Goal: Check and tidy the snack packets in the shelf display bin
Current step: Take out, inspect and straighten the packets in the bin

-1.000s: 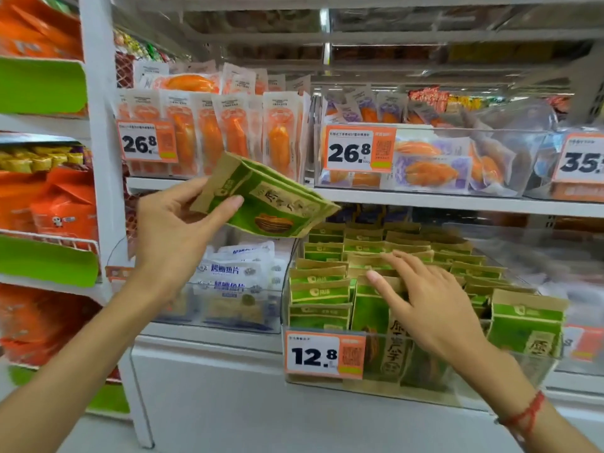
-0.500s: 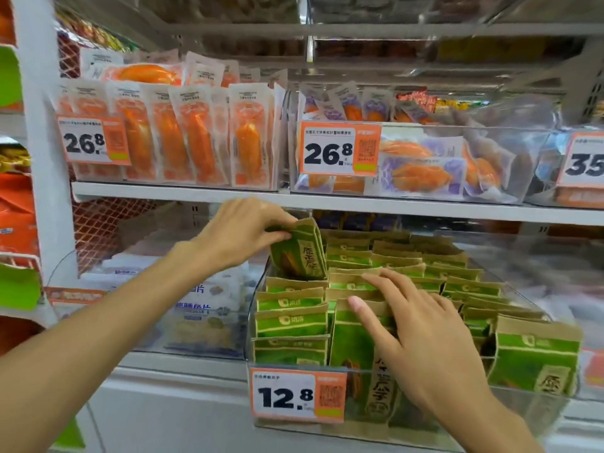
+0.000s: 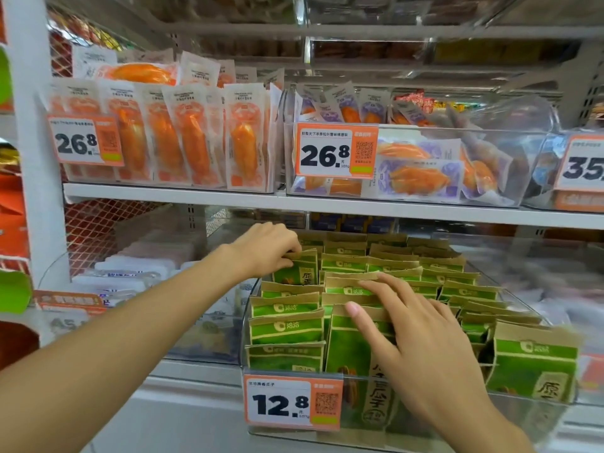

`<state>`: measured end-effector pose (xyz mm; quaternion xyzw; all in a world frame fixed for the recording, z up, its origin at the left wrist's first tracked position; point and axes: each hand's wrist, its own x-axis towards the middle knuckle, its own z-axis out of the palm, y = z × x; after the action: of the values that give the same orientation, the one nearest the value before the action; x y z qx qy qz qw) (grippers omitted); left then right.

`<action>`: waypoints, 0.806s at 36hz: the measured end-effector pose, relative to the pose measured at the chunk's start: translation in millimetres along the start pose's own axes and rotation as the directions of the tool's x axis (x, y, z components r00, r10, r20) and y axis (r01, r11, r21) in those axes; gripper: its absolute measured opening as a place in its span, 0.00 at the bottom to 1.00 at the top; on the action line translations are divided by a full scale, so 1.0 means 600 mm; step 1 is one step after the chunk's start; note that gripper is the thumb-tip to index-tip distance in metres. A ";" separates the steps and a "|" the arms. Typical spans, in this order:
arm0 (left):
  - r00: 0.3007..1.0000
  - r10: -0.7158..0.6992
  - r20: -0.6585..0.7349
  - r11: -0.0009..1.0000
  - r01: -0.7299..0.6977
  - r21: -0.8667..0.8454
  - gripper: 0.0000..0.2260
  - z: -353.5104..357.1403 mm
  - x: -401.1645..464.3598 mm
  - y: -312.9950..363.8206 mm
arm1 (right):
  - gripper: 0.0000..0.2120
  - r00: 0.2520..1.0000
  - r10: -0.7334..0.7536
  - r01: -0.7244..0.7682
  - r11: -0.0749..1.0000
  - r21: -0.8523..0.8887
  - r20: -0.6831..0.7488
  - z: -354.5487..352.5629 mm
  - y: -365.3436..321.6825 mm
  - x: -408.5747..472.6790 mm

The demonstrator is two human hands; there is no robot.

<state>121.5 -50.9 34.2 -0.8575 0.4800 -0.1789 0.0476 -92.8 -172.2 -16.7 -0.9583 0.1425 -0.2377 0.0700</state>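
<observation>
Shop shelving, clear bin (image 3: 555, 325); three price tags. Left hand (image 3: 266, 248) pinches green packet (image 3: 299, 269); right hand (image 3: 421, 348) flat on rows, perhaps four.

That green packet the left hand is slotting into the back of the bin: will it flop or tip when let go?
The green packet probably stays fairly stiff: its kraft top edge looks straight where the left hand pinches it. It seems light. Tipping looks unlikely, since neighbouring packets in the clear bin stand tightly packed.
</observation>
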 end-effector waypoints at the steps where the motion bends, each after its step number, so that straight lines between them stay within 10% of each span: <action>1: 1.000 0.001 0.004 1.000 -0.001 -0.012 0.10 -0.001 0.004 -0.004 | 0.41 1.000 0.002 -0.002 1.000 0.004 -0.004 0.000 0.000 0.000; 7: 0.986 -0.018 -0.164 0.992 -0.004 -0.130 0.09 0.001 0.004 -0.017 | 0.42 1.000 0.008 -0.008 1.000 0.019 -0.009 0.000 0.000 0.000; 24: 0.998 -0.052 0.045 0.952 0.063 -0.300 0.09 0.037 0.026 -0.013 | 0.40 1.000 0.010 -0.010 1.000 0.011 -0.022 0.002 -0.002 -0.001; 29: 0.939 -0.255 -0.231 0.898 0.142 -0.416 0.10 0.033 0.008 -0.018 | 0.40 1.000 0.007 -0.007 1.000 0.017 -0.026 0.001 0.001 -0.002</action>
<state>139.6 -50.9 19.7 -0.8602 0.4171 -0.2023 -0.2126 -93.5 -172.1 -18.0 -0.9540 0.1448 -0.2511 0.0770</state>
